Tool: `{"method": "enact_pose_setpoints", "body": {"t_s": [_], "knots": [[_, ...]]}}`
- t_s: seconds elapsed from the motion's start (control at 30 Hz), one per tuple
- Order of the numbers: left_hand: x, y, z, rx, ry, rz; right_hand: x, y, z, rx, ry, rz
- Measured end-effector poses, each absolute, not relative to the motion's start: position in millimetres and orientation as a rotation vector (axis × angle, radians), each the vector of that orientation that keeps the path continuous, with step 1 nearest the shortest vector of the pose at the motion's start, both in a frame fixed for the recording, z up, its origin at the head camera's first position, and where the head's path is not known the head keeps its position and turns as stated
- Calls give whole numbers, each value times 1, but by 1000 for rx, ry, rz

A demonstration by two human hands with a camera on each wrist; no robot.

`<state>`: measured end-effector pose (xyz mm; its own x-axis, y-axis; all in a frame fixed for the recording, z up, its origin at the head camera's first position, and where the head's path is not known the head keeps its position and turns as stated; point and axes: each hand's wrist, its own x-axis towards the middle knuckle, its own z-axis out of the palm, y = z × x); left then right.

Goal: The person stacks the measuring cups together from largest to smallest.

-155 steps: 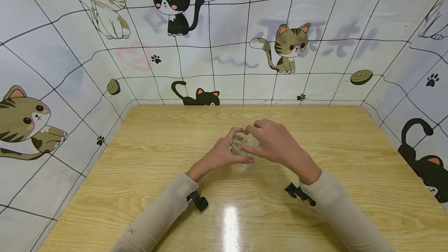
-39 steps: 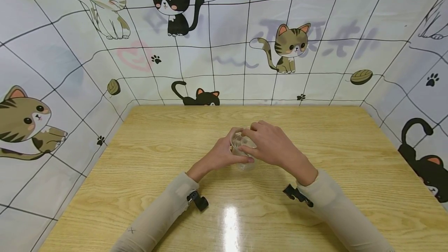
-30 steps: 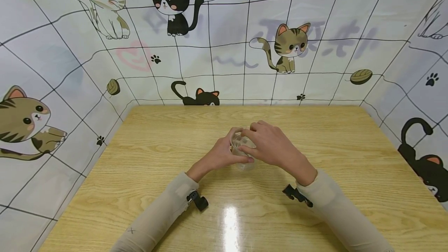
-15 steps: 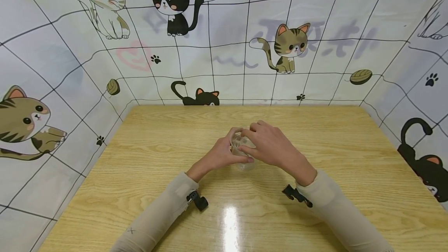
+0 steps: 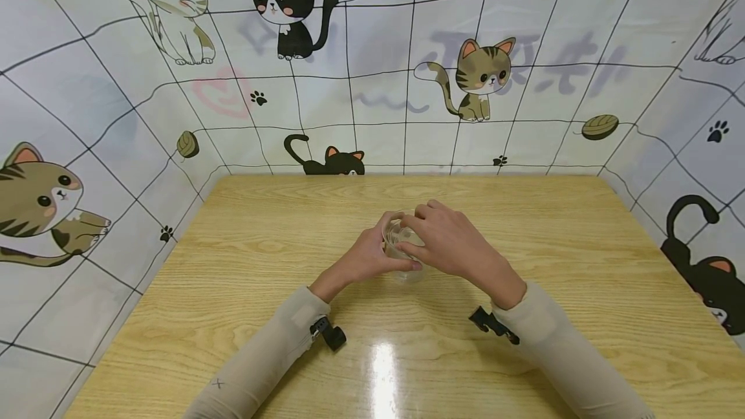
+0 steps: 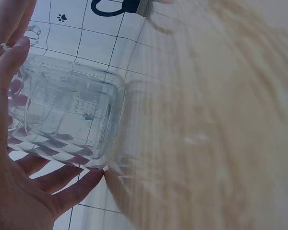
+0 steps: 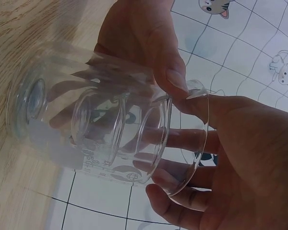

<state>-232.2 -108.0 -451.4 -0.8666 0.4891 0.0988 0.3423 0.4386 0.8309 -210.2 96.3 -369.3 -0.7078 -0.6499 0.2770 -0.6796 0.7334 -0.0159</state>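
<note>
A clear glass beaker point(image 5: 407, 275) with faint printed marks stands on the table, tilted only by the camera angle in both wrist views. My left hand point(image 5: 369, 254) wraps its side, thumb in front and fingers behind. Nested inside the beaker is a smaller clear glass vessel point(image 7: 101, 115); its rounded rim shows below the beaker's mouth. From the right, my right hand point(image 5: 454, 238) reaches over the mouth, thumb and bent fingers pinching the smaller vessel near its rim. The glass hides part of the fingertips' contact.
The wooden table point(image 5: 262, 238) spreads around the hands. A cat-patterned sheet point(image 5: 384, 102) rises behind it and along both sides. Black wrist-camera mounts hang beneath the left sleeve point(image 5: 268, 348) and the right sleeve point(image 5: 570, 348).
Compared with about five seconds ago, my right hand sits slightly lower over the beaker's mouth, and the smaller vessel has shifted inside. During the last second both hands stay nearly still.
</note>
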Motion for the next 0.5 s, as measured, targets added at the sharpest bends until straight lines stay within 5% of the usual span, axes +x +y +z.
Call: {"method": "enact_pose_setpoints", "body": {"t_s": [0.5], "knots": [[-233, -108, -453, 752, 2529, 1411, -210, 96, -370, 1056, -2688, 140]]}}
